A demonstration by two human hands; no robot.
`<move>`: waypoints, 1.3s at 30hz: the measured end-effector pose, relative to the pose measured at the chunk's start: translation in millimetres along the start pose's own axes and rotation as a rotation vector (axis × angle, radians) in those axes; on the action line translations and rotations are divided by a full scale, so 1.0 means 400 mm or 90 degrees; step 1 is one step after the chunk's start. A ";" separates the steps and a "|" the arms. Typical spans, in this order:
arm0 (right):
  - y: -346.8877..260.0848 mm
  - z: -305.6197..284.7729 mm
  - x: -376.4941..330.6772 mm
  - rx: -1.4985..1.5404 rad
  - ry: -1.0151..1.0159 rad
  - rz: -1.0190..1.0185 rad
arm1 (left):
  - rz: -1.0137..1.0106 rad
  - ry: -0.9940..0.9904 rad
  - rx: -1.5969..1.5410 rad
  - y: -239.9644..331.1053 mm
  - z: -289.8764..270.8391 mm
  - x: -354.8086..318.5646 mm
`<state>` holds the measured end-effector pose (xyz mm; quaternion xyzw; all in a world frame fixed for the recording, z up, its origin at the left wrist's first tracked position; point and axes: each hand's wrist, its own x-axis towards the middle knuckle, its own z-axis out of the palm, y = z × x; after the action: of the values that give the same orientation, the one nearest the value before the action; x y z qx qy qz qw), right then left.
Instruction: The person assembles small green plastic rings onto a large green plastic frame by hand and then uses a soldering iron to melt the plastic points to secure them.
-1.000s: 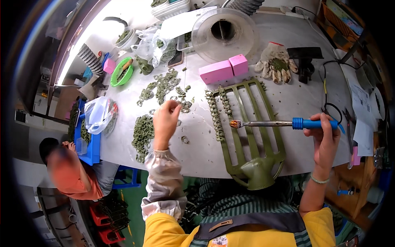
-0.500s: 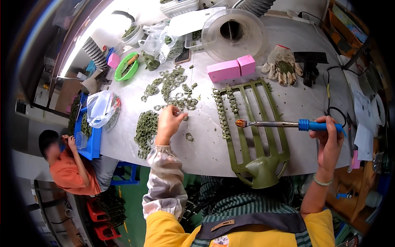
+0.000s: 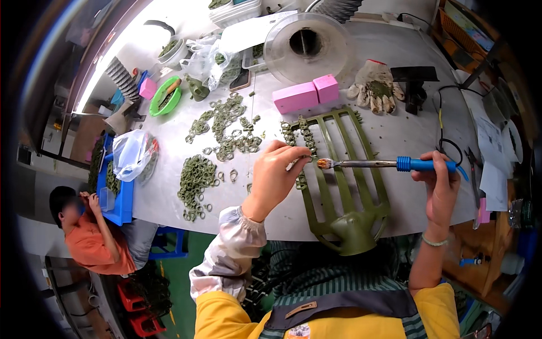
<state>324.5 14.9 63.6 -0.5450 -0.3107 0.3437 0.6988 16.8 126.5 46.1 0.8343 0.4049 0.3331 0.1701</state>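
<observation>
A soldering iron (image 3: pixel 415 164) with a blue ribbed handle and a browned tip lies level in my right hand (image 3: pixel 439 183), its fingers closed around the handle. My left hand (image 3: pixel 276 172) is pinched at the fingertips beside that tip. What looks like a small green ring, mostly hidden, is between the fingers. Both meet over the left bars of a green fork-shaped frame (image 3: pixel 361 229), whose wide socket end faces me. Rows of green rings (image 3: pixel 306 135) line its two left bars. Loose green rings (image 3: pixel 195 189) lie heaped left of my left hand, with more scattered beyond.
Pink blocks (image 3: pixel 296 97), a stained work glove (image 3: pixel 377 87) and a black stand (image 3: pixel 415 93) sit behind the frame. A clear round hood (image 3: pixel 333 51) is at the back. A green bowl (image 3: pixel 165 96) stands far left. Another person (image 3: pixel 93 240) works beside a blue tray (image 3: pixel 125 198).
My left hand has moved right from the scattered rings to the iron's tip at the frame. The iron stays nearly level over the bars. The whole view has shifted slightly.
</observation>
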 end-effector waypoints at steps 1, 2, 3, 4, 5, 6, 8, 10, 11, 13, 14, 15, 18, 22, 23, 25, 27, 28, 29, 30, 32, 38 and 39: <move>0.005 0.001 0.001 0.004 -0.008 0.006 | 0.049 0.006 0.062 -0.004 0.012 0.008; 0.008 0.002 0.002 0.009 -0.017 0.012 | 0.034 -0.010 0.076 -0.003 0.019 0.014; 0.011 0.005 0.003 0.008 -0.013 0.010 | 0.038 -0.011 0.074 -0.004 0.027 0.019; 0.014 0.010 0.003 0.015 -0.011 0.014 | 0.067 -0.008 0.110 -0.006 0.034 0.023; 0.018 0.014 0.004 0.023 -0.009 0.018 | 0.096 -0.004 0.146 -0.010 0.042 0.027; 0.022 0.015 0.006 0.028 -0.010 0.030 | 0.101 -0.009 0.157 -0.018 0.052 0.029; 0.026 0.027 0.007 0.034 -0.010 0.031 | 0.110 -0.018 0.159 -0.024 0.062 0.035; 0.031 0.034 0.007 0.041 -0.013 0.032 | 0.117 -0.027 0.163 -0.026 0.067 0.037; 0.034 0.037 0.008 0.039 -0.019 0.037 | 0.111 -0.035 0.164 -0.027 0.068 0.037; 0.034 0.034 0.008 0.037 -0.026 0.045 | 0.102 -0.042 0.166 -0.029 0.067 0.036; 0.025 0.026 0.006 0.026 -0.015 0.033 | 0.105 -0.041 0.161 -0.029 0.066 0.035; 0.016 0.018 0.005 0.015 -0.005 0.022 | 0.107 -0.039 0.156 -0.031 0.063 0.034; -0.011 -0.001 0.002 0.011 0.000 0.028 | 0.119 -0.050 0.166 -0.029 0.056 0.037; -0.022 -0.017 -0.003 0.002 0.012 0.023 | -0.017 0.033 -0.018 -0.050 -0.016 0.033; -0.020 -0.019 -0.005 0.001 0.012 0.024 | -0.097 0.087 -0.028 -0.094 -0.037 0.003; -0.021 -0.022 -0.007 0.010 0.007 0.029 | -0.183 0.030 0.121 -0.125 -0.116 -0.052; -0.025 -0.018 -0.011 0.013 0.006 0.024 | -0.237 -0.037 0.290 -0.186 -0.166 -0.144; -0.024 -0.017 -0.012 0.012 0.008 0.019 | -0.233 -0.028 0.312 -0.191 -0.165 -0.169; -0.024 -0.017 -0.012 0.011 0.007 0.020 | -0.228 -0.018 0.335 -0.197 -0.161 -0.188; -0.023 -0.019 -0.012 0.008 0.004 0.024 | -0.198 0.022 0.362 -0.208 -0.148 -0.201; -0.026 -0.018 -0.015 0.004 -0.003 0.025 | -0.208 0.039 0.339 -0.241 -0.138 -0.224; -0.034 -0.021 -0.019 -0.010 -0.005 0.017 | -0.364 0.126 -0.187 -0.192 -0.128 -0.171; -0.032 -0.028 -0.018 -0.011 -0.005 0.012 | -0.363 0.126 -0.190 -0.152 -0.118 -0.144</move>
<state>331.1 0.8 73.3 -0.5528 -0.3114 0.3494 0.6895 -76.0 118.9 22.5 0.6170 0.5835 0.4067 0.3368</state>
